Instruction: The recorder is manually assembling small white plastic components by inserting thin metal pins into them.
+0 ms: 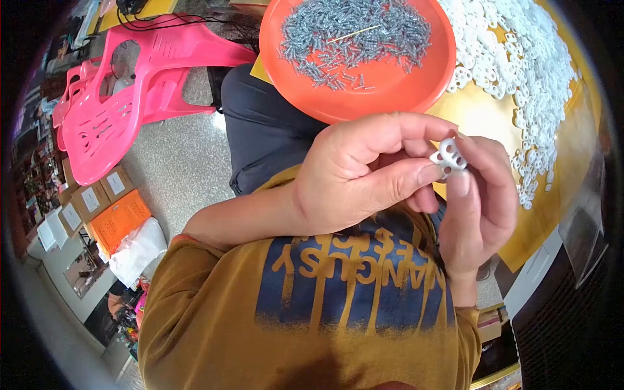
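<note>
White piece [450, 156] apparently mid-work, pinched by left hand [367, 172] and right hand [480, 211], near orange basin [364, 106].
Many grey parts [356, 40] lie loose, seemingly unused; whether white heap [536, 88] is finished, cannot tell.

Sm. parts [318, 29] in basin [364, 107], stick [353, 34] on top. Loose pcs [539, 78] on tbl [478, 123], R of basin; chair [146, 65] L.

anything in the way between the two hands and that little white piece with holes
Nothing visible: the left hand and right hand both already touch the small white piece with their fingertips. The orange bowl sits beyond the hands, not between.
</note>
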Tool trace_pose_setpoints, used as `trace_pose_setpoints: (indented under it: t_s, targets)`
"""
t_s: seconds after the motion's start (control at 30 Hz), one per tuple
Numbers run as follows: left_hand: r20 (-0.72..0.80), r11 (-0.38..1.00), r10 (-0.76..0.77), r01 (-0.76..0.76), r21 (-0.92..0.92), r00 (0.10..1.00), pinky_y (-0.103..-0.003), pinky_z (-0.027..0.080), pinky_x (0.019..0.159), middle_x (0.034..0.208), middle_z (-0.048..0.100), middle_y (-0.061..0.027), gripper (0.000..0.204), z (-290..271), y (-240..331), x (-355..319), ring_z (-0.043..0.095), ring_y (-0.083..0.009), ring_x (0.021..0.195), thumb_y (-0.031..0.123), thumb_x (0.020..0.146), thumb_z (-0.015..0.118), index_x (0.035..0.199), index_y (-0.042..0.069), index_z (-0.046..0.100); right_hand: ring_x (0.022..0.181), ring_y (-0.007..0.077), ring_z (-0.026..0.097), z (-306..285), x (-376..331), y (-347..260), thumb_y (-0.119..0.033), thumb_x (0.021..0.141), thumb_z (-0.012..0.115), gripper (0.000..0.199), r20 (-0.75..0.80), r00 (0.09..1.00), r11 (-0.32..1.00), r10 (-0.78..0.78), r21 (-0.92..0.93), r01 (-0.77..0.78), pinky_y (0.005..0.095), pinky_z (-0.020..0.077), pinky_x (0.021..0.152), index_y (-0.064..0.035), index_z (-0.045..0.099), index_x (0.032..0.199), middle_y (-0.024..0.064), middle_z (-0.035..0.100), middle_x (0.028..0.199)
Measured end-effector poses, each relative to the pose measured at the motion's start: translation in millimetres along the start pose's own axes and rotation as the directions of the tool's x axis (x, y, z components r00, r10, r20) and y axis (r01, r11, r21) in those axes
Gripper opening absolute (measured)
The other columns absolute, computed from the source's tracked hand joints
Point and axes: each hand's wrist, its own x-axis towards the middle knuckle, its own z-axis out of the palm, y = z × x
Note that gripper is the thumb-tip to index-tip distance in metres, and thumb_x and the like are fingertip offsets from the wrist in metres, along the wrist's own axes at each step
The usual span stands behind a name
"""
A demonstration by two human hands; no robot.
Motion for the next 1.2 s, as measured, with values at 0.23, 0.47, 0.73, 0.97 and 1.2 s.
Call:
trace_pose_setpoints:
  t_s: [0.23, 0.47, 0.73, 0.97, 1.2]
  targets:
    - [-0.038, 0.984, 0.172, -0.173, -0.038, 0.984, -0.022, 0.048, 0.065, 0.098, 0.055, -0.0131, 0.033, 4.8, -6.7, 0.7, 0.057, -0.0119, 0.074, 0.0, 0.087, 0.042, 0.119, -0.003, 0.035, 0.085, 0.0169, 0.049, 0.5, 0.8, 6.3, 0.004, 0.071, 0.06, 0.036, -0.022, 0.999, 0.979, -0.026, 0.203, 0.03, 0.0258, 0.0395, 0.076, 0.0061, 0.05, 0.105, 0.0124, 0.051, 0.096]
    - [-0.136, 0.978, 0.187, -0.198, -0.072, 0.973, -0.018, 0.048, 0.062, 0.082, 0.052, -0.0036, 0.031, 12.2, -3.8, -1.1, 0.057, -0.007, 0.069, 0.0, 0.085, 0.046, 0.116, -0.002, 0.04, 0.087, 0.0167, 0.05, 6.5, -2.8, 7.5, 0.005, 0.07, 0.061, 0.038, -0.086, 0.995, 0.969, -0.042, 0.24, 0.062, 0.0261, 0.0399, 0.077, 0.0053, 0.051, 0.106, 0.013, 0.051, 0.096]
    - [-0.055, 0.988, 0.148, -0.15, -0.036, 0.987, -0.021, 0.048, 0.064, 0.092, 0.055, -0.0116, 0.037, 6.5, -2.4, -1.7, 0.058, -0.0112, 0.072, 0.001, 0.087, 0.042, 0.122, -0.002, 0.032, 0.087, 0.0163, 0.05, 0.7, 0.7, 8.4, 0.004, 0.07, 0.061, 0.037, -0.022, 1.0, 0.956, 0.009, 0.293, -0.002, 0.0262, 0.0397, 0.078, 0.0048, 0.051, 0.106, 0.0123, 0.052, 0.097]
    - [-0.026, 0.982, 0.171, -0.173, -0.073, 0.985, -0.022, 0.049, 0.065, 0.098, 0.055, -0.0129, 0.036, 4.3, -4.9, -1.2, 0.058, -0.0121, 0.073, 0.0, 0.087, 0.041, 0.122, -0.001, 0.033, 0.089, 0.0169, 0.05, 0.4, 3.3, 9.1, 0.004, 0.071, 0.059, 0.035, 0.001, 0.999, 0.906, 0.054, 0.42, -0.05, 0.0264, 0.0392, 0.079, 0.005, 0.051, 0.105, 0.0129, 0.051, 0.098]
    - [-0.045, 0.98, 0.176, -0.179, -0.09, 0.983, -0.023, 0.049, 0.067, 0.097, 0.055, -0.0125, 0.033, 3.9, -5.5, -0.8, 0.058, -0.0128, 0.076, -0.001, 0.087, 0.041, 0.12, -0.001, 0.035, 0.088, 0.0177, 0.049, -0.2, 5.4, 10.8, 0.002, 0.07, 0.061, 0.036, 0.011, 0.998, 0.965, -0.07, 0.255, 0.064, 0.0268, 0.0392, 0.078, 0.0053, 0.051, 0.105, 0.0131, 0.051, 0.097]
